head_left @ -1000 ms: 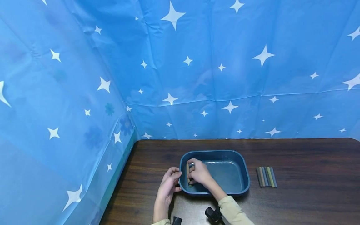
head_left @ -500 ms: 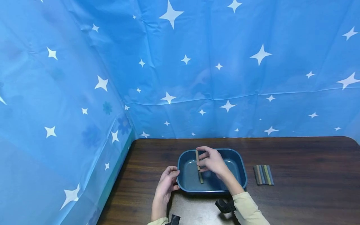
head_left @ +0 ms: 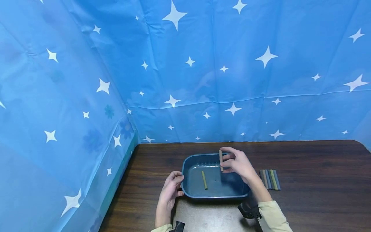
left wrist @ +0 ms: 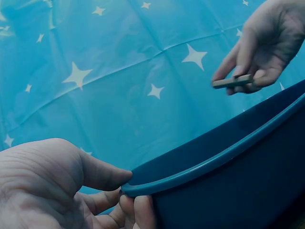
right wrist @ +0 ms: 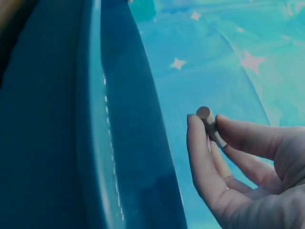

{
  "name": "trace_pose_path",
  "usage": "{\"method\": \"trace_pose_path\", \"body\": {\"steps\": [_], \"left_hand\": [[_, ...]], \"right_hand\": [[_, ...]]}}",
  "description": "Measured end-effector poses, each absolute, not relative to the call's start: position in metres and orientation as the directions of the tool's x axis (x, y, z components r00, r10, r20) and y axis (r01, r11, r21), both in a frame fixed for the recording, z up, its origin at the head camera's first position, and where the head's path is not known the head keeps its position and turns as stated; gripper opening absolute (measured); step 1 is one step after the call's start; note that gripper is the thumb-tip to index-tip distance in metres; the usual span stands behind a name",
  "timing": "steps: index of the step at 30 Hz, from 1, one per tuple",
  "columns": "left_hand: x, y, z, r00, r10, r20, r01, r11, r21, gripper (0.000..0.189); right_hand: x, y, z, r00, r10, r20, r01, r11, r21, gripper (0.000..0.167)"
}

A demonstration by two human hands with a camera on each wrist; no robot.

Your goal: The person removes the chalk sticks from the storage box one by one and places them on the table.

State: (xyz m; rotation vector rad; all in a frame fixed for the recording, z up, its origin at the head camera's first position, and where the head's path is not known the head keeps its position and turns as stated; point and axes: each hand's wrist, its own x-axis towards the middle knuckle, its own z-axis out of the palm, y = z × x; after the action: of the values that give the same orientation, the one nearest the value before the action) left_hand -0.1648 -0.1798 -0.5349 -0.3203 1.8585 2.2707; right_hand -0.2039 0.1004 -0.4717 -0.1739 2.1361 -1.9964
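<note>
My right hand (head_left: 240, 163) pinches a short, tan, round stick (head_left: 221, 160) between thumb and fingertips, above the right part of a dark blue rectangular basin (head_left: 214, 196). In the right wrist view the stick (right wrist: 204, 113) shows a flat, brownish round end. A yellow-green stick (head_left: 204, 180) lies on the basin floor, left of the middle. At the basin's left end my left hand (head_left: 168, 192) grips the rim; the left wrist view has its thumb (left wrist: 107, 174) on the edge and its fingers curled below, outside the wall.
Right of the basin, several coloured sticks (head_left: 270, 179) lie side by side on the dark wooden table (head_left: 318, 193). Blue star-patterned sheets (head_left: 203, 83) stand behind the table and along its left side. Black straps with devices sit on both wrists.
My right hand has lifted the tan stick from the basin's left end and carried it up and right. The yellow-green stick now lies uncovered. My left hand keeps its grip on the rim.
</note>
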Motion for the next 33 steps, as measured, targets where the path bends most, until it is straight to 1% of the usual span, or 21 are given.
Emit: {"method": "trace_pose_path", "body": {"steps": [9,20,25,29,33], "left_hand": [[-0.165,-0.180,-0.534,-0.957,-0.005,-0.291,-0.284,-0.197,0.938,0.014],[-0.165,-0.178,-0.534,-0.957,-0.005,-0.291,-0.284,-0.191,0.939,0.015],[-0.164,-0.178,-0.535,-0.957,0.002,-0.290,-0.285,-0.193,0.939,0.016],[-0.165,-0.178,-0.536,-0.958,0.003,-0.286,-0.281,-0.200,0.939,0.014],[-0.165,-0.178,-0.536,-0.957,-0.005,-0.289,-0.283,-0.193,0.939,0.013]], "right_hand": [[-0.201,0.138,-0.482,-0.976,-0.191,-0.106,0.089,0.095,-0.991,0.061],[-0.196,0.177,-0.485,-0.982,-0.133,-0.134,0.121,0.100,-0.988,0.065],[-0.190,0.193,-0.491,-0.984,-0.108,-0.144,0.128,0.147,-0.981,0.065],[-0.185,0.207,-0.496,-0.985,-0.104,-0.136,0.115,0.187,-0.976,0.063],[-0.179,0.220,-0.501,-0.986,-0.105,-0.132,0.109,0.196,-0.974,0.061]]}}
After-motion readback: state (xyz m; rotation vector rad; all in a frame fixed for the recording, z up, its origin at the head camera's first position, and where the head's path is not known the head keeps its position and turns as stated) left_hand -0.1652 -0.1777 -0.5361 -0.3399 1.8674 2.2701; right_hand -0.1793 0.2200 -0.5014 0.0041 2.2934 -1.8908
